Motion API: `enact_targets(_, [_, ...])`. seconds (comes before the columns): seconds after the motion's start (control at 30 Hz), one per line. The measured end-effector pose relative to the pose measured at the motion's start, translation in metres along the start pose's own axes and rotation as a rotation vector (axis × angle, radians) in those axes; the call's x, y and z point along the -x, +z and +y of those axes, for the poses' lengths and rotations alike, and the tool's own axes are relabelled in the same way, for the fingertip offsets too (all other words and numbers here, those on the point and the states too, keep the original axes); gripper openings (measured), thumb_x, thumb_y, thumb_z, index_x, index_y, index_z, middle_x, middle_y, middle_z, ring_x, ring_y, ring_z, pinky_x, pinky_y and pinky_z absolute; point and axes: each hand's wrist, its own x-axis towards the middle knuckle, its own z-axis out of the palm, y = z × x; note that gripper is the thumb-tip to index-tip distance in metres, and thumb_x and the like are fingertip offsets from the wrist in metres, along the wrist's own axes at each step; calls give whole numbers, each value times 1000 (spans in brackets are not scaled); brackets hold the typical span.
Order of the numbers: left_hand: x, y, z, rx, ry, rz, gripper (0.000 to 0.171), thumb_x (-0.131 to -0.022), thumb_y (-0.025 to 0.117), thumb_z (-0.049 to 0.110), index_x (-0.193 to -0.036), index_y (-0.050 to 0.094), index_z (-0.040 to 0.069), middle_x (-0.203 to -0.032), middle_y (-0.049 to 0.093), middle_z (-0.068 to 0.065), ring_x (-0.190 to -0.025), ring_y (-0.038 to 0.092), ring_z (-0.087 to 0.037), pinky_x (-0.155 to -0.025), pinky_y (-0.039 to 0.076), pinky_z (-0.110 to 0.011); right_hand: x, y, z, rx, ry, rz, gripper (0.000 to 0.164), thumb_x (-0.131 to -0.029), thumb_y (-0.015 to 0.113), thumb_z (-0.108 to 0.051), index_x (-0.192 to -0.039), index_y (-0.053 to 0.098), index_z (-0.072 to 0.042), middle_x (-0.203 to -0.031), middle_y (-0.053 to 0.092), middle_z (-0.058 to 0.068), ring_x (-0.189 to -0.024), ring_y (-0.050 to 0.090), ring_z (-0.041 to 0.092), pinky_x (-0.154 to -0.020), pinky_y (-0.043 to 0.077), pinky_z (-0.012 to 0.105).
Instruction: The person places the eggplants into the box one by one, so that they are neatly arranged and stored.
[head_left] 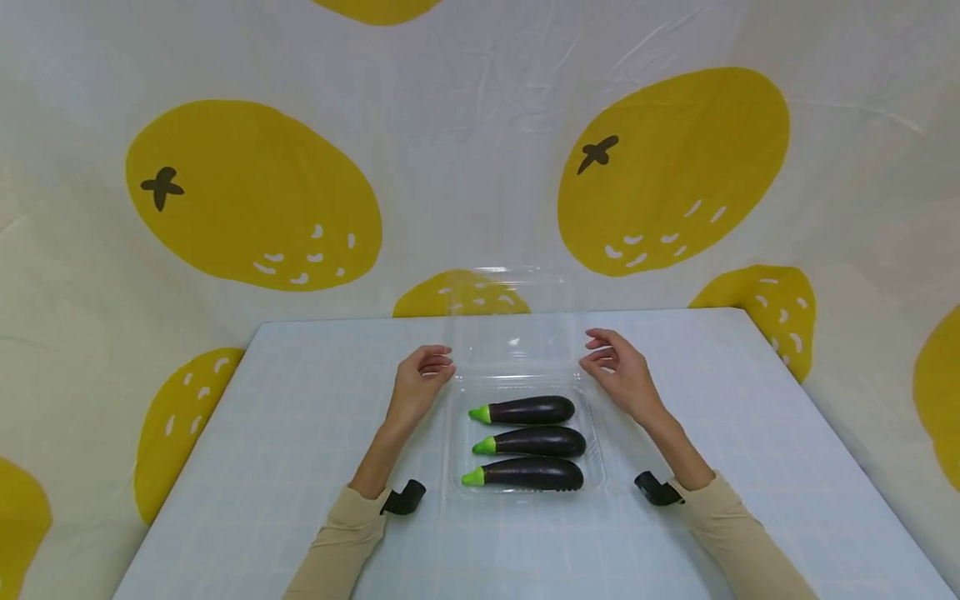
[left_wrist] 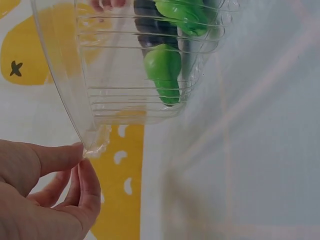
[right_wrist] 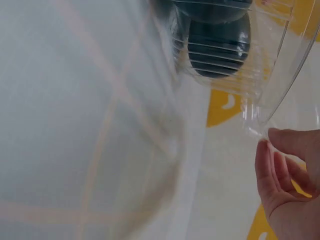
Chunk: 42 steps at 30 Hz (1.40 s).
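Note:
A clear plastic clamshell container (head_left: pixel 594 467) lies on the table with its lid (head_left: pixel 517 346) raised at the back. Inside the base, three dark eggplants with green stems are stacked in a column: a back one (head_left: pixel 532 410), a middle one (head_left: pixel 540 442) and a front one (head_left: pixel 534 473). My left hand (head_left: pixel 423 385) pinches the clear plastic at the back left corner, near the hinge, between thumb and fingertips. On the other side, my right hand (head_left: pixel 621 375) pinches the matching back right corner. Both wrist views show fingertips meeting at the plastic, beside the ribbed walls.
The table (head_left: pixel 300 433) has a pale checked cover. Behind its far edge hangs a white cloth (head_left: pixel 465 150) printed with large yellow fruit. A black wrist camera (head_left: pixel 405 497) sits on the left wrist and another camera (head_left: pixel 656 489) on the right.

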Motion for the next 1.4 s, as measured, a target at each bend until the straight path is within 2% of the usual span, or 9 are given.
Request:
enact_targets(0.13, [2, 0, 2, -35, 21, 17, 27, -92, 75, -2, -117, 67, -3, -103, 70, -19, -97, 66, -31, -77, 51, -14, 1, -4, -3, 35, -14, 14, 37, -90, 77, 2, -123, 62, 7, -106, 68, 22, -90, 70, 35, -82, 55, 15])
enact_targets(0.23, [4, 0, 3, -53, 47, 37, 23, -92, 75, 0, -114, 68, -1, -101, 72, -17, -94, 67, -30, -79, 53, -17, 3, -7, -7, 15, -14, 18, 31, -89, 78, 2, -117, 64, 6, -104, 68, 22, -89, 70, 35, -77, 52, 9])
enact_targets(0.47, [12, -1, 4, -116, 136, 86, 16, -91, 78, 4, -105, 70, 2, -97, 74, -13, -90, 70, -29, -84, 59, -36, 9, -11, -12, 7, -26, 18, 25, -89, 80, -3, -109, 67, 2, -95, 67, 16, -85, 69, 30, -73, 53, 9])
enact_targets(0.6, [18, -3, 3, -167, 161, 91, 11, -91, 79, 6, -100, 72, 4, -92, 72, -9, -87, 69, -25, -80, 58, -30, 13, -13, -14, 32, -15, 3, 17, -91, 79, -4, -105, 69, 0, -91, 69, 13, -85, 70, 29, -72, 54, 11])
enact_targets(0.7, [22, -5, 4, -178, 151, 81, 9, -91, 78, 6, -98, 73, 5, -90, 72, -8, -85, 67, -23, -77, 55, -23, 17, -14, -14, 79, -12, -12, 11, -92, 78, -5, -101, 71, -3, -92, 71, 10, -87, 71, 26, -73, 55, 13])
enact_targets(0.9, [30, -11, 6, -122, 74, 33, 8, -92, 77, 3, -99, 75, 1, -96, 74, -11, -87, 70, -24, -76, 55, -19, 27, -20, -13, 214, -44, -46, 9, -91, 80, -12, -96, 74, -6, -92, 75, 6, -84, 72, 24, -75, 61, 32])
enact_targets(1.0, [34, -15, 4, -97, 33, -1, 11, -93, 74, 2, -104, 76, -1, -102, 74, -12, -92, 70, -23, -79, 55, -18, 33, -24, -14, 246, -33, -83, 8, -93, 77, -13, -98, 74, -7, -94, 75, 7, -81, 72, 24, -71, 60, 32])
enact_targets(1.17, [39, -20, -1, -73, 22, -74, 19, -98, 68, 3, -114, 76, -2, -113, 74, -14, -102, 70, -25, -85, 56, -21, 40, -29, -15, 195, 18, -146, 12, -98, 70, -9, -108, 76, -8, -101, 75, 7, -80, 70, 20, -71, 56, 24])
enact_targets(1.4, [43, -24, -6, 4, -38, -117, 24, -104, 61, 9, -123, 74, 1, -119, 73, -12, -104, 71, -24, -93, 57, -42, 46, -33, -17, 57, 95, -223, 23, -105, 60, -13, -120, 72, 0, -112, 73, 13, -97, 70, 27, -82, 55, 21])
